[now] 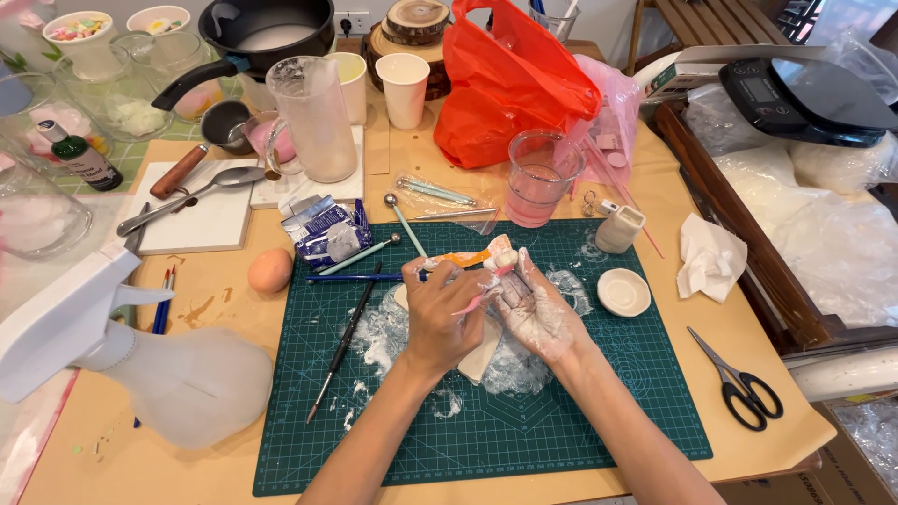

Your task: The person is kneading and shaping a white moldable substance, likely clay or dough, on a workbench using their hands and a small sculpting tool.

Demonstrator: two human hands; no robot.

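Green gridded cutting mat (617, 393), orange plastic bag (510, 89).

Two bare forearms in view, no sleeves visible up to frame edge. No watch, no bracelet, no rings seen. No gloves on either hand. Left hand (441, 313) — back mostly clean, faint white dust near fingers. Right hand (535, 313) — palm and fingers heavily coated with white powdery or pasty residue, smeared down to wrist, patchy rather than even. Fingernails too small to judge. Rest of body outside frame.
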